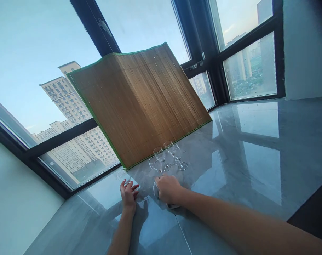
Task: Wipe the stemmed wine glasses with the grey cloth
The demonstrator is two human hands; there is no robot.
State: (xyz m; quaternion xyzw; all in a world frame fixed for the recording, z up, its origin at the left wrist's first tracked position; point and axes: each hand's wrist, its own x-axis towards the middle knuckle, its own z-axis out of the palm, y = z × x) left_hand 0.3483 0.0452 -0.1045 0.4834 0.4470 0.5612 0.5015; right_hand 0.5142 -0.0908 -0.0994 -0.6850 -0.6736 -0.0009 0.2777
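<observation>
At the lower middle, my left hand has its fingers curled around the lower part of a clear wine glass, whose bowl rises above the fingertips. My right hand is closed, palm down, over a pale, curved-edged thing that I cannot make out; the hand covers most of it. Just behind the right hand is another wine glass, its foot hidden. Beyond it, more stemmed glasses stand upright close together, among them one wine glass and another wine glass to its right.
A brown bamboo mat with green edging leans against the dark window frame, behind the glasses. Everything rests on a glossy grey tiled surface with window reflections. A pale wall stands at left. Tall buildings show outside.
</observation>
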